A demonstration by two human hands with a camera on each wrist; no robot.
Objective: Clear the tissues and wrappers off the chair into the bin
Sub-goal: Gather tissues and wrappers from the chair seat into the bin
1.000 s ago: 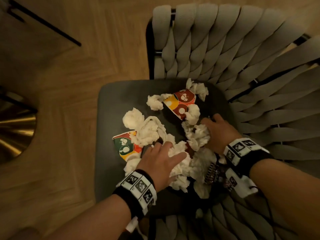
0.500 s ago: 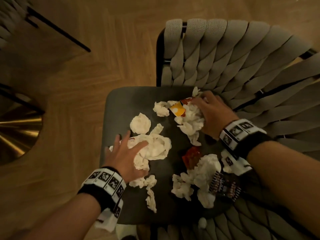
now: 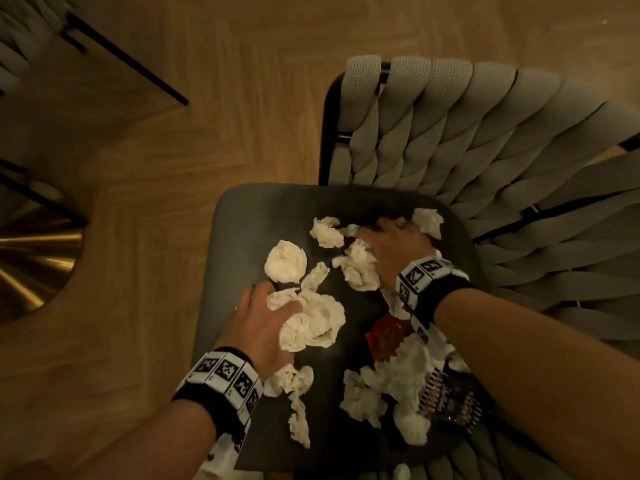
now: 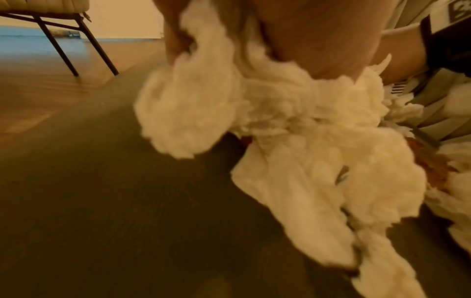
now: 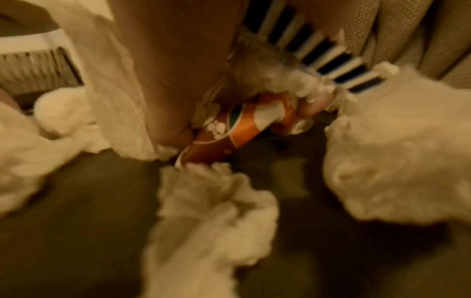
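Hands have both shifted since half a second ago: the left hand has closed in from the seat's 9 o'clock edge onto the big tissue wad at the centre, covering the spot where its fingers were spread, and the right hand has reached deeper toward the chair back at 1 o'clock. On the dark chair seat loose tissues lie scattered, with a red wrapper and a striped dark wrapper toward 4 o'clock. Left forearm enters from 7 o'clock, palm down, fingers curled into the wad; the left wrist view shows the tissue bunched against the palm, so it is grasping it. Right forearm enters from 4 o'clock, palm down; the blurred right wrist view shows its fingers clenched around an orange patterned wrapper with tissue bunched in. No bin is in view.
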